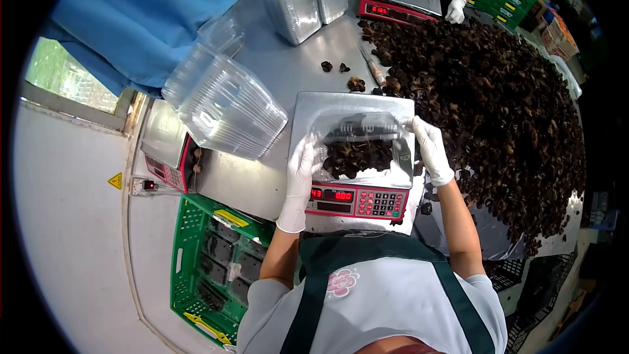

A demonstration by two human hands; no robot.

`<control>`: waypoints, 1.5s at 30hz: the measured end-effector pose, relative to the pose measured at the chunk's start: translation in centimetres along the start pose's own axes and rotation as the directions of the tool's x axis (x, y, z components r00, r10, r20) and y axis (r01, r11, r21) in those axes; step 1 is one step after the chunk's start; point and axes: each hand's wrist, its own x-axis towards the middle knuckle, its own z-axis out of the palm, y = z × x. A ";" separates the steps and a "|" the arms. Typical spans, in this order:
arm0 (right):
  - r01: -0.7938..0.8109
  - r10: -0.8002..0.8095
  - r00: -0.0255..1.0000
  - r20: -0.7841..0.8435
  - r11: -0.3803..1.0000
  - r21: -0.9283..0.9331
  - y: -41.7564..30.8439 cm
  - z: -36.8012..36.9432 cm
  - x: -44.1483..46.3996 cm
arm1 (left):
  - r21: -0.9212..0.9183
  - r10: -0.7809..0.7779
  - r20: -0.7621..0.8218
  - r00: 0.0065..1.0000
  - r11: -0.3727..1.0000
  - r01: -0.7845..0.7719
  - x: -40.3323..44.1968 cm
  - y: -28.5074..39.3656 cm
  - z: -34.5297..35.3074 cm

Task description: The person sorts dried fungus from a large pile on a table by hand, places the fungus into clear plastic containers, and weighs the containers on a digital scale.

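A clear plastic container (359, 128) rests on the metal plate of a red digital scale (327, 101), directly in front of me. Dark, curled pieces that look like wood ear mushrooms (357, 159) lie inside it, and a dark printed band runs across its blurred upper part. My left hand (303, 167), in a white glove, has its fingers on the container's left side. At the far right corner, my gloved right hand (431, 147) pinches the container's edge. Red digits glow on the scale's display, partly covered by my left hand.
Dark mushrooms form a large heap (498, 111) on the right, with a knife (372, 65) at its edge. Stacked clear containers (229, 105) stand left. A green crate (180, 269) holds packed boxes. Across the table, a co-worker's gloved hand (456, 10) is beside another scale (400, 6).
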 end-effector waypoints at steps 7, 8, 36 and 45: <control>0.015 -0.033 0.997 -0.063 0.962 -0.274 0.2 1.1 -2.9 | -0.134 0.057 0.034 0.998 0.990 -0.052 -0.4 -0.8 -0.6; 0.106 -0.142 0.987 -0.070 0.922 -0.374 0.9 1.1 -3.2 | -0.158 0.066 0.050 0.997 0.986 -0.057 -1.1 -0.3 -0.3; -0.436 0.435 0.894 0.104 0.900 -0.014 2.9 1.5 -7.8 | 0.022 -0.180 0.016 0.984 0.984 0.179 -4.4 -2.7 -1.0; -0.509 0.477 0.859 0.186 0.830 0.228 1.6 1.9 -7.8 | -0.051 -0.164 0.034 0.986 0.985 0.165 -4.3 -2.9 -1.1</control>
